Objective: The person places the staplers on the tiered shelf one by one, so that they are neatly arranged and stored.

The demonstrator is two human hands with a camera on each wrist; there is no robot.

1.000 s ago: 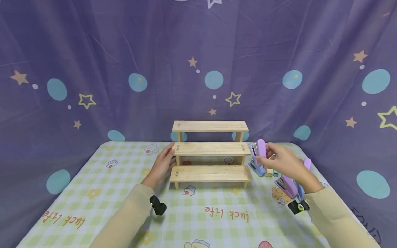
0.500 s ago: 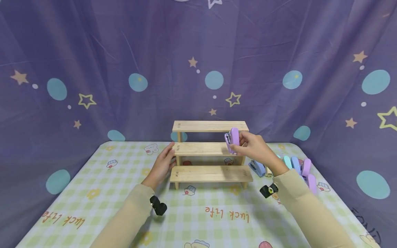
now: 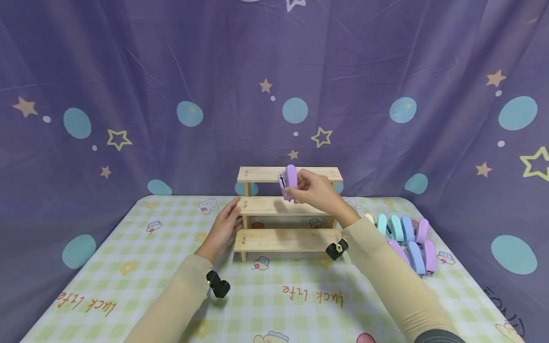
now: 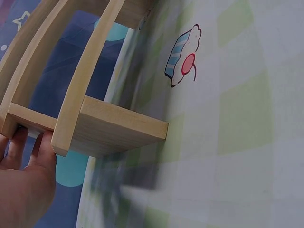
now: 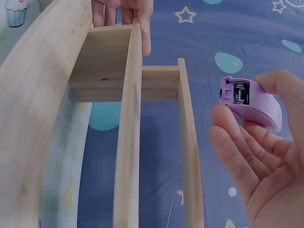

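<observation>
Purple stapler (image 3: 290, 183) shifted leftward — clamped at the tips of right fingers (image 5: 232, 154), left fingers (image 4: 45, 153) gripping wooden rack (image 3: 283, 240)

Rack (image 3: 287, 239): on the surface (image 3: 240, 309), toward its far side, tiers rising to the rear.
Curtain (image 3: 214, 57): behind rack and surface.
Left hand (image 3: 223, 228): touching the rack's left end.
Held stapler (image 3: 289, 183): in the right hand (image 3: 321, 193), between the rack's ends.
Other staplers (image 3: 408, 229): clustered right of the rack.
</observation>
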